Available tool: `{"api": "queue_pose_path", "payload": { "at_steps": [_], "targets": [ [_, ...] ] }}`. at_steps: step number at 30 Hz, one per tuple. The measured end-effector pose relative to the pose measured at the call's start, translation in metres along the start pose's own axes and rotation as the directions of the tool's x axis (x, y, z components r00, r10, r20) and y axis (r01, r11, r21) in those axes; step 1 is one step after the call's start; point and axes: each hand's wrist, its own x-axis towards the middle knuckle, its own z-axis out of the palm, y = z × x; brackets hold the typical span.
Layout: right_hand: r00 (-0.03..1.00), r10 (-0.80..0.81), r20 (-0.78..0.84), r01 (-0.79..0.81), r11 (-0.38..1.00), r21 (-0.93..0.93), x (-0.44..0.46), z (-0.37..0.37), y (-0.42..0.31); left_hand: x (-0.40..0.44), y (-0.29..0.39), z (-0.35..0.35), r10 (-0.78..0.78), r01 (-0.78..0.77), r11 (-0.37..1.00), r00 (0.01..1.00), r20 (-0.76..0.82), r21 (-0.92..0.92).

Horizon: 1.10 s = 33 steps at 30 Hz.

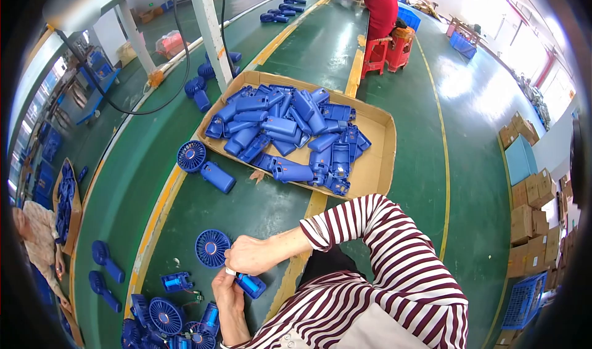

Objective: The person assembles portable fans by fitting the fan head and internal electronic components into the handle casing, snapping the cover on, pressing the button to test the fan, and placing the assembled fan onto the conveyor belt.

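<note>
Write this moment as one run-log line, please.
left hand: at open handle | right hand: curled, beside same handle | blue cylinder: exposed in handle | tray: casings heaped inside

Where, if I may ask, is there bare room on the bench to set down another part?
The green bench has a bare patch between the cardboard box and the right hand; the box's right end is free. Fans crowd beside the left hand; casings fill the box's left.
</note>
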Motion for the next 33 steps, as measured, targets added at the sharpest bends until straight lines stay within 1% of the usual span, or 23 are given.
{"api": "queue_pose_path", "payload": {
  "at_steps": [1,3,4,5,6,7,8,9,10,11,12,13,15,16,19,22,24,25,26,27,28,30,33],
  "targets": [
    [1.0,-0.001,0.001,0.001,1.0,0.005,0.0,-0.001,0.0,0.0,0.0,0.002,-0.002,0.002,1.0,1.0,-0.005,0.0],
    [1.0,-0.007,-0.02,0.006,0.999,-0.034,0.003,-0.004,-0.003,-0.002,0.002,0.01,0.071,-0.06,0.993,0.991,-0.111,0.1],
    [0.998,0.05,-0.05,-0.055,0.995,-0.088,0.003,-0.003,-0.005,-0.002,0.003,0.016,0.116,-0.097,0.988,0.979,-0.169,0.117],
    [0.992,0.08,-0.103,-0.086,0.994,-0.063,0.002,-0.008,-0.006,0.002,0.0,0.007,0.185,-0.16,0.974,0.97,-0.157,0.159],
    [0.979,0.117,-0.168,-0.127,0.991,-0.048,0.005,-0.012,-0.006,0.001,0.011,0.023,0.214,-0.181,0.97,0.954,-0.212,0.164],
    [0.964,0.239,-0.118,-0.236,0.971,0.041,0.004,-0.013,-0.007,0.004,0.013,0.02,0.247,-0.213,0.963,0.943,-0.225,0.162],
    [0.937,0.229,-0.262,-0.172,0.96,0.221,0.0,-0.018,-0.007,0.008,0.008,0.007,0.284,-0.238,0.952,0.921,-0.268,0.192],
    [0.894,0.259,-0.364,-0.137,0.935,0.328,-0.002,-0.017,-0.005,0.003,0.018,0.017,0.317,-0.263,0.941,0.905,-0.283,0.212],
    [0.857,0.238,-0.457,-0.095,0.944,0.315,-0.006,-0.01,-0.001,0.004,0.019,0.015,0.315,-0.259,0.941,0.906,-0.284,0.216],
    [0.854,0.359,-0.376,-0.123,0.842,0.525,-0.014,-0.007,-0.002,0.004,0.019,0.006,0.285,-0.227,0.944,0.927,-0.244,0.241],
    [0.851,0.455,-0.263,-0.156,0.697,0.7,-0.019,-0.006,-0.007,0.001,0.025,0.015,0.297,-0.265,0.949,0.932,-0.208,0.168],
    [0.865,0.439,-0.242,-0.148,0.685,0.713,-0.02,-0.001,-0.013,0.001,0.025,0.015,0.29,-0.269,0.955,0.935,-0.204,0.124],
    [0.832,0.5,-0.24,-0.112,0.574,0.811,-0.025,0.004,-0.023,0.0,0.026,0.018,0.278,-0.265,0.96,0.941,-0.192,0.092],
    [0.846,0.471,-0.249,-0.109,0.61,0.785,-0.027,0.009,-0.023,0.003,0.02,0.013,0.274,-0.258,0.96,0.943,-0.191,0.107],
    [0.862,0.454,-0.225,-0.129,0.627,0.768,-0.026,0.011,-0.023,0.002,0.02,0.014,0.24,-0.214,0.967,0.947,-0.215,0.139],
    [0.869,0.434,-0.238,-0.125,0.658,0.743,-0.024,0.012,-0.021,0.002,0.02,0.015,0.261,-0.245,0.964,0.94,-0.22,0.1],
    [0.879,0.398,-0.264,-0.165,0.772,0.614,-0.022,0.008,-0.024,0.002,0.02,0.015,0.267,-0.246,0.963,0.933,-0.243,0.113],
    [0.89,0.344,-0.299,-0.173,0.861,0.478,-0.019,0.009,-0.023,0.003,0.02,0.008,0.209,-0.145,0.965,0.929,-0.306,0.219],
    [0.915,0.264,-0.306,-0.164,0.935,0.315,-0.019,0.01,-0.023,0.005,0.017,0.008,0.202,-0.161,0.976,0.924,-0.324,0.149],
    [0.92,0.118,-0.374,-0.086,0.991,0.103,-0.017,0.011,-0.021,0.003,0.022,0.013,0.189,-0.148,0.978,0.929,-0.317,0.148],
    [0.937,0.084,-0.34,-0.086,0.996,0.009,-0.019,0.01,-0.022,0.004,0.019,0.01,0.2,-0.166,0.977,0.93,-0.309,0.133],
    [0.938,-0.037,-0.345,0.006,0.996,-0.091,-0.022,0.011,-0.018,0.003,0.02,0.013,0.16,-0.133,0.985,0.939,-0.304,0.108],
    [0.945,-0.145,-0.294,0.108,0.984,-0.138,-0.025,0.004,-0.014,0.002,0.016,0.011,0.128,-0.102,0.989,0.956,-0.264,0.108]
  ]
}}
